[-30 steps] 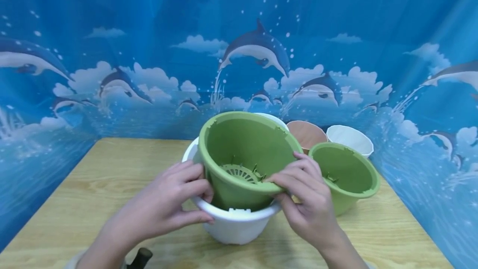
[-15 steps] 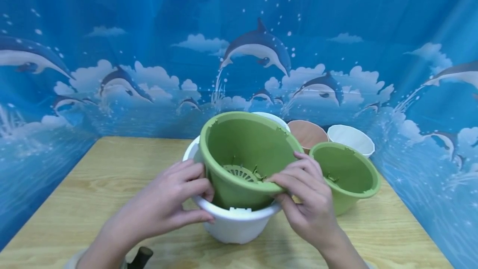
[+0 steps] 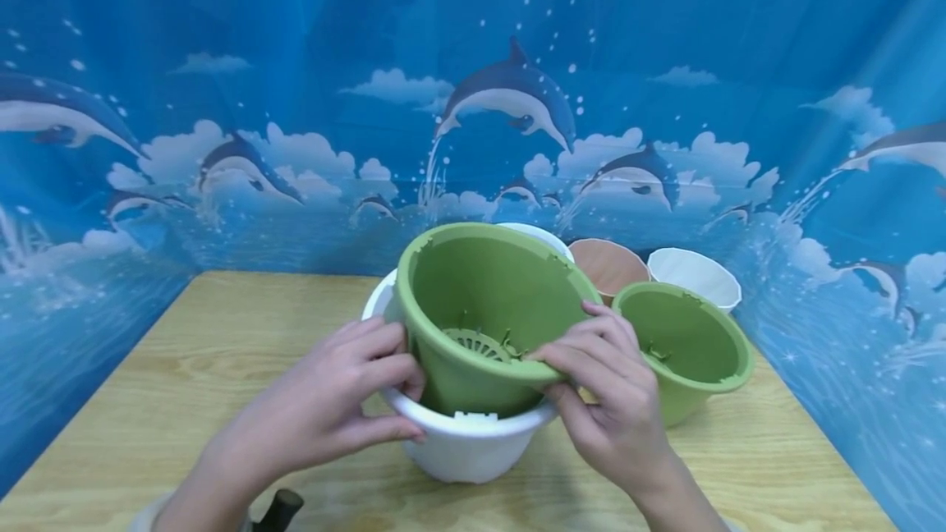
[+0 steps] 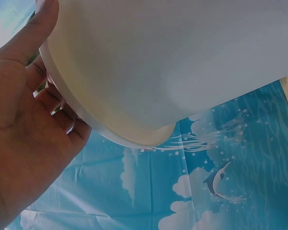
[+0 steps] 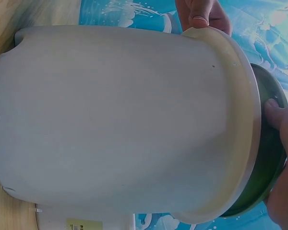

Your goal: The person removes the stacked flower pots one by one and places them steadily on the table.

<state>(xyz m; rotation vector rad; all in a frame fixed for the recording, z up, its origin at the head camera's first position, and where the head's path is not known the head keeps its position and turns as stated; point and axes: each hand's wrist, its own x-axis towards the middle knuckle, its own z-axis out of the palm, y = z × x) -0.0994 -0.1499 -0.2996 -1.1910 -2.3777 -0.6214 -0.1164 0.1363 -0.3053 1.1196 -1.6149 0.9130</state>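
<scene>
A green plastic flowerpot (image 3: 488, 286) with a slotted bottom sits tilted inside a white flowerpot (image 3: 466, 454), in front of me in the head view. My left hand (image 3: 343, 392) grips the white pot's left rim, thumb outside and fingers curled over the edge between the two pots. In the left wrist view that same hand (image 4: 29, 129) holds the rim of the white pot. The green pot's near right rim is pinched by my right hand (image 3: 609, 384). The right wrist view shows the green pot's edge (image 5: 269, 153) sticking out past the white rim.
Another green pot (image 3: 676, 343) stands just right of my right hand. Behind it are a brown pot (image 3: 606, 265), a white faceted pot (image 3: 691, 276) and a partly hidden white pot (image 3: 543, 235). A dark rod end (image 3: 281, 507) shows by my left wrist. A dolphin curtain (image 3: 473, 89) surrounds the wooden table (image 3: 170, 368).
</scene>
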